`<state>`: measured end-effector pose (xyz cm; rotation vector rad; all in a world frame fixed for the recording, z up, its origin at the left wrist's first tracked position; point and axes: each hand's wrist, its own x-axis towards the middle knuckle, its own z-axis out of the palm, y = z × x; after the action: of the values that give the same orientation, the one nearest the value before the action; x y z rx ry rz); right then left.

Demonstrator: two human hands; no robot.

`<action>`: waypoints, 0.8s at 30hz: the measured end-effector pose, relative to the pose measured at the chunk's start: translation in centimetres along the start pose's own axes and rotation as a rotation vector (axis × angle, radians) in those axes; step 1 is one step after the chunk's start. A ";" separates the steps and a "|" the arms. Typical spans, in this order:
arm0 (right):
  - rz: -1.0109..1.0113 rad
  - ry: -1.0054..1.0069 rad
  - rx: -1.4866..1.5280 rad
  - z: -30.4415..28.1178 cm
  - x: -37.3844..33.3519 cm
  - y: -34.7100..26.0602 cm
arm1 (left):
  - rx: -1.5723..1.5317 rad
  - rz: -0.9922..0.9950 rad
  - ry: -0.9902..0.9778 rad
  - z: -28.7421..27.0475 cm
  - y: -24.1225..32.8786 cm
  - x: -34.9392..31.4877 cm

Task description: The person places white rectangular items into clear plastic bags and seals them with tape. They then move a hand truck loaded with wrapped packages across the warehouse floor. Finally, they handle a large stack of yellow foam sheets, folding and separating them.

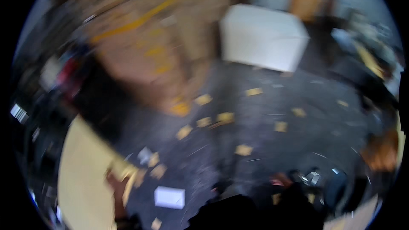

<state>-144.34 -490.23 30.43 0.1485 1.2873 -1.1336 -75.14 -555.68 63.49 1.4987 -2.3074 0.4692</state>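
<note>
The whole view is smeared by motion. At lower left, my left hand (117, 183) lies at the right edge of a large pale yellow board (81, 174), thumb and fingers spread apart. A small yellowish piece (130, 172) shows beside the fingertips, too blurred to name. My right hand (281, 180) is low in front of my dark clothing, right of the middle. Its fingers are blurred, and whether it holds anything cannot be made out. A shiny curved grey object (313, 179) is just to its right.
Several small yellowish scraps (244, 150) lie on the dark floor (289, 102). A white sheet-like rectangle (169, 197) lies near my left hand. Ahead stand a large brown stack (140, 64) with yellow markings and a white block (262, 38). An orange-brown shape (381, 151) is far right.
</note>
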 end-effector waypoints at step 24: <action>-0.043 0.264 -1.060 16.1 2.6 -11.3 | 0.022 -0.238 -0.352 -7.0 2.6 6.3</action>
<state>-142.03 -507.82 39.41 -0.5342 1.9737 -0.3514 -79.15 -556.61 72.36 1.9697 -2.3315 0.1763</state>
